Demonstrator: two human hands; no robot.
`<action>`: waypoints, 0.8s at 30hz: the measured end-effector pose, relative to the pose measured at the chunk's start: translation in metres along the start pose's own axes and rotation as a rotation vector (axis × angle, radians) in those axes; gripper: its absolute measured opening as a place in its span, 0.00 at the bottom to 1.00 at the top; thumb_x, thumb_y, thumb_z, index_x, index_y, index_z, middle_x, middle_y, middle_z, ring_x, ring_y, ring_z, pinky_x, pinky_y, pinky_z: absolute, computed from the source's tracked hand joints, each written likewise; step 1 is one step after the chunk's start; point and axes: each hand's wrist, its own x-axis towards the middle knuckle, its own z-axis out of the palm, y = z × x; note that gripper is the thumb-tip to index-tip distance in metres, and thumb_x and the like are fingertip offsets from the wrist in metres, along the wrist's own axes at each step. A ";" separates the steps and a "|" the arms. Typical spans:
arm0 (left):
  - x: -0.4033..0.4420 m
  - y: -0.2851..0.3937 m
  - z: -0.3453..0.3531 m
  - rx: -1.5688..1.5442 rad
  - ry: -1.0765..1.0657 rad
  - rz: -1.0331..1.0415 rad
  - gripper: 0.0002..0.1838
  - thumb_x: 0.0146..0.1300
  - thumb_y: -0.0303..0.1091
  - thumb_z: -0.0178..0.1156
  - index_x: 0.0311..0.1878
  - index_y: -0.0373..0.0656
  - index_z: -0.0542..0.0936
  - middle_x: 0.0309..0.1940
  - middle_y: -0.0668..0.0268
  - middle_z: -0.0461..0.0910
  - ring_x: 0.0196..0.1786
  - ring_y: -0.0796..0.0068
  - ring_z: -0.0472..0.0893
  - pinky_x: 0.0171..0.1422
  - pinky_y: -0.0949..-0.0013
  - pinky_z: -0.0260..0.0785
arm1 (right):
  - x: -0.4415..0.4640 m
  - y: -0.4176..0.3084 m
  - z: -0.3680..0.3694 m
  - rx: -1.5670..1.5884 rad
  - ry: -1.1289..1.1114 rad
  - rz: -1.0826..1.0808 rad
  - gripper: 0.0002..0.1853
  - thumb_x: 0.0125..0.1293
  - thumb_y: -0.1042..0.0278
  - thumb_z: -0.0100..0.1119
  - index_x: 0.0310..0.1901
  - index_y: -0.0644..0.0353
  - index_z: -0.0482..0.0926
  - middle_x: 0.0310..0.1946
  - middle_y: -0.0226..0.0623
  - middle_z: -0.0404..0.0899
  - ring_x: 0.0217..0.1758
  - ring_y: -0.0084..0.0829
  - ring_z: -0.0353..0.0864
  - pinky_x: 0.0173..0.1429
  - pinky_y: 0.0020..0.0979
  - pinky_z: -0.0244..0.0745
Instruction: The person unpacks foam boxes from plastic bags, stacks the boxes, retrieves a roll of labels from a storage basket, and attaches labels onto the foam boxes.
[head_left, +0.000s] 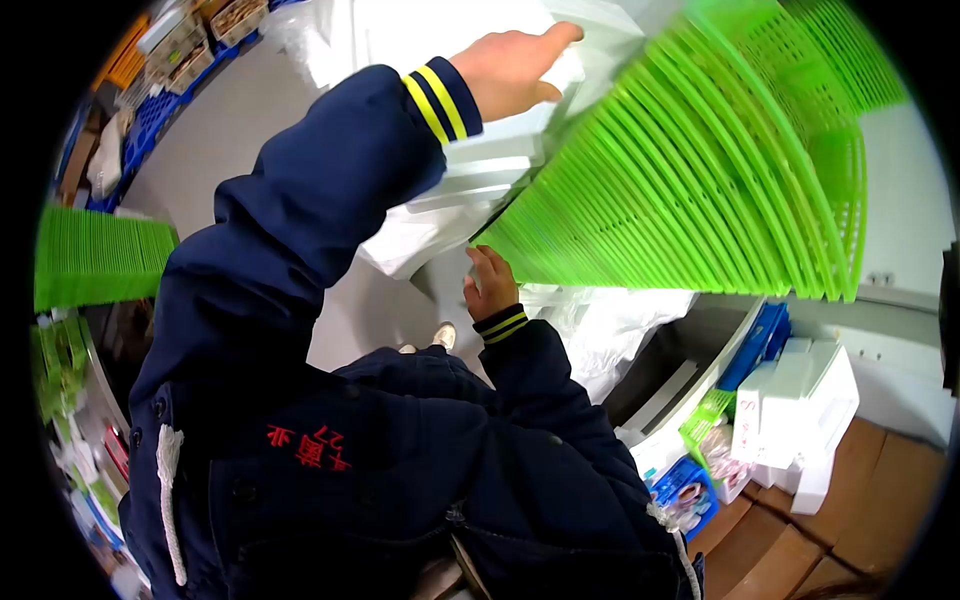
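Observation:
At the top, my left hand [515, 72] reaches across white foam boxes [480, 170] with its thumb and a finger spread, and nothing shows in its grip. Lower down, my right hand [490, 285] is beside the bottom left end of a long nested stack of green plastic baskets [680, 190]. Its fingers are slightly bent and apart, holding nothing visible; whether it touches the stack cannot be made out. White plastic wrapping [590, 325] lies just right of the right hand.
Another green basket stack [100, 258] stands at the left. Crates sit on a blue pallet [160, 118] at upper left. At lower right are a white foam box [800, 405], a blue basket of small items [688, 495] and brown cardboard [870, 490]. Grey floor shows between.

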 end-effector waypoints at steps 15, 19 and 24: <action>-0.141 -0.144 0.044 -1.170 0.111 -1.073 0.43 0.59 0.68 0.42 0.68 0.48 0.50 0.68 0.59 0.49 0.68 0.51 0.53 0.63 0.37 0.47 | 0.084 -0.013 0.083 0.784 0.215 0.654 0.45 0.50 0.78 0.53 0.68 0.64 0.39 0.56 0.62 0.63 0.46 0.36 0.76 0.48 0.30 0.73; -0.135 -0.137 0.056 -1.127 0.099 -0.998 0.44 0.58 0.70 0.40 0.69 0.50 0.46 0.69 0.56 0.46 0.68 0.48 0.52 0.63 0.37 0.47 | 0.107 -0.004 0.102 0.799 0.369 0.657 0.46 0.49 0.78 0.53 0.68 0.61 0.38 0.56 0.62 0.63 0.47 0.40 0.76 0.50 0.31 0.72; -0.169 -0.173 0.082 -1.184 0.195 -1.158 0.45 0.58 0.67 0.44 0.68 0.44 0.47 0.65 0.55 0.54 0.63 0.58 0.61 0.59 0.48 0.61 | 0.049 0.022 0.126 0.673 0.380 0.781 0.36 0.50 0.73 0.57 0.63 0.63 0.57 0.50 0.53 0.72 0.46 0.35 0.77 0.42 0.30 0.75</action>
